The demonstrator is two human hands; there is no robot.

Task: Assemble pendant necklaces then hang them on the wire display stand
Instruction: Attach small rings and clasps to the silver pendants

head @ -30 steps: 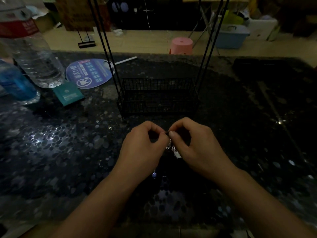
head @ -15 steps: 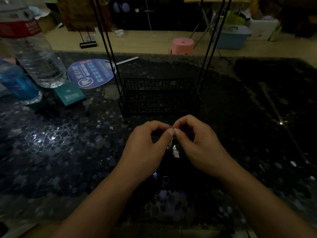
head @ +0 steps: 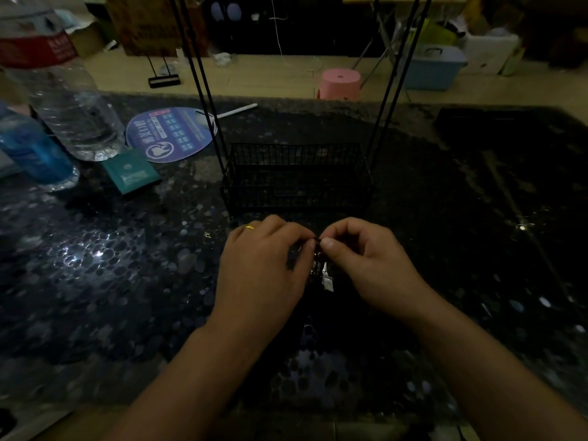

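**Pinching a small pendant piece between both hands, just in front of the wire stand**

Looking through the head camera, I see my left hand point(head: 264, 268) and right hand point(head: 366, 262) meeting fingertip to fingertip above the dark speckled table point(head: 95, 281). Both have their fingers curled, thumb and forefinger of each pinching one small dark piece where the two hands touch. A silvery pendant point(head: 325, 276) hangs just below that pinch; the light is too dim for me to make out a cord or chain. A gold ring point(head: 249, 227) sits on a finger of my left hand.

Just beyond my knuckles stands the black wire display stand point(head: 297, 178): a low mesh basket at its base, with thin uprights rising out of frame on either side. I cannot tell whether anything lies in the basket.

To the left, well apart from my hands, stand a clear plastic water bottle point(head: 60, 100) with a red label and a blue bottle point(head: 35, 154) beside it. Near them lie a teal packet point(head: 132, 175) and a round blue-purple hand fan point(head: 170, 133). On the floor past the table are a pink stool point(head: 339, 84) and a blue lidded storage box point(head: 434, 68).
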